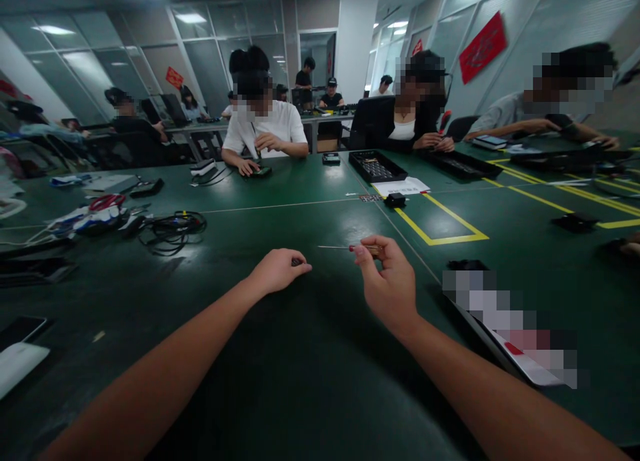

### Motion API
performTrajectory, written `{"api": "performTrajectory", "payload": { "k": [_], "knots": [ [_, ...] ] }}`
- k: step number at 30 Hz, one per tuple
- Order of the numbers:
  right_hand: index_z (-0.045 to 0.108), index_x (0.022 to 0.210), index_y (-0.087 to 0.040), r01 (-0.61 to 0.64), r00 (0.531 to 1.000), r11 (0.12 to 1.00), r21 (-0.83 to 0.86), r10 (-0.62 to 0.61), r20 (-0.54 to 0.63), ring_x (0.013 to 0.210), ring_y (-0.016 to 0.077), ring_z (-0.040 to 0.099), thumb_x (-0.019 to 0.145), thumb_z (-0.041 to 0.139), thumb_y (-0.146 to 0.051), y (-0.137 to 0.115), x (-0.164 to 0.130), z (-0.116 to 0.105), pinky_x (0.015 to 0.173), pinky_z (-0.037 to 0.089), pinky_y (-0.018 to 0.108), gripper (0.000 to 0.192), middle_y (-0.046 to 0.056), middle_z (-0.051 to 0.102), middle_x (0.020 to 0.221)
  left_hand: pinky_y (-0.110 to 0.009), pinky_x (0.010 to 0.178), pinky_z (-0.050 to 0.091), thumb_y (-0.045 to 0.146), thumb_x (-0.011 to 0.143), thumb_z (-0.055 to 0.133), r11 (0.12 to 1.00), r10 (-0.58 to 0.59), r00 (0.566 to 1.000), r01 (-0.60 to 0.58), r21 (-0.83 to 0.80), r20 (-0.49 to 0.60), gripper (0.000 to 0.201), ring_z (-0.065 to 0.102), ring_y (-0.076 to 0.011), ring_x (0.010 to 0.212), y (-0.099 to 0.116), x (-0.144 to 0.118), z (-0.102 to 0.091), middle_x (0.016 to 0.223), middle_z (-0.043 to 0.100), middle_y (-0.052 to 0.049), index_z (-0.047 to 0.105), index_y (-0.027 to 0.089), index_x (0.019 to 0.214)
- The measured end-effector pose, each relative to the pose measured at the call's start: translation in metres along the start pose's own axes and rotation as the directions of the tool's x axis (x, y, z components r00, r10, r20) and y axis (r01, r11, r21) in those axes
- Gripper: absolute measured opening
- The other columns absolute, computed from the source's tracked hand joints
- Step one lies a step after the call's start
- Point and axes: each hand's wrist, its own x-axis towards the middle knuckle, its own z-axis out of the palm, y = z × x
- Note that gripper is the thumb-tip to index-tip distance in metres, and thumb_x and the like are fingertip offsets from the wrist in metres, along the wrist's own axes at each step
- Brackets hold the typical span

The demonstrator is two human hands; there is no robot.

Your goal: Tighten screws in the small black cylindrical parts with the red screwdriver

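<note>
My right hand is closed around the handle of a small screwdriver. Its thin metal shaft points left, and a red collar shows by my thumb. To the left of the tip, my left hand pinches a small dark piece, mostly hidden by the fingers, so its kind cannot be told. A gap separates the screwdriver tip from that piece. Both hands are over the green table.
Coiled black cables lie on the left. A black tray with small parts stands beyond my hands, near a small black block and yellow tape. Across the table a person in a white shirt handles a device.
</note>
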Motion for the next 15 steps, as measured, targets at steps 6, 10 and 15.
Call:
{"api": "performTrajectory", "payload": {
  "k": [6, 10, 15],
  "knots": [
    [0.064, 0.105, -0.022, -0.015, 1.0, 1.0, -0.018, 0.015, 0.015, 0.08, 0.0224, 0.071, 0.096, 0.063, -0.045, 0.0, 0.0, 0.0, 0.072, 0.053, 0.038, 0.024, 0.006, 0.076, 0.091, -0.024, 0.05, 0.04, 0.04, 0.088, 0.07, 0.823, -0.28, 0.95, 0.165, -0.543, -0.136, 0.026, 0.056, -0.0123, 0.057, -0.041, -0.024, -0.046, 0.082, 0.068, -0.006, 0.074, 0.016, 0.095],
    [0.064, 0.106, -0.022, -0.01, 1.0, 1.0, -0.014, 0.011, 0.024, 0.082, 0.0228, 0.071, 0.097, 0.062, -0.045, 0.001, 0.0, 0.0, 0.073, 0.053, 0.038, 0.024, 0.005, 0.074, 0.088, -0.02, 0.05, 0.04, 0.022, 0.093, 0.064, 0.532, -0.525, 0.819, 0.101, -0.841, -0.233, 0.014, 0.049, -0.009, 0.057, -0.085, -0.051, -0.084, 0.078, 0.058, -0.002, 0.068, 0.012, 0.101],
    [0.064, 0.105, -0.022, -0.005, 0.999, 1.0, -0.03, 0.006, 0.035, 0.079, 0.0221, 0.07, 0.097, 0.062, -0.044, 0.002, 0.001, 0.0, 0.072, 0.052, 0.038, 0.024, 0.004, 0.074, 0.086, -0.019, 0.056, 0.045, 0.013, 0.098, 0.052, 0.366, -0.726, 0.627, 0.007, -0.931, -0.281, 0.012, 0.048, -0.0094, 0.061, -0.129, -0.094, -0.128, 0.072, 0.052, 0.001, 0.055, 0.012, 0.087]
  ]
}}
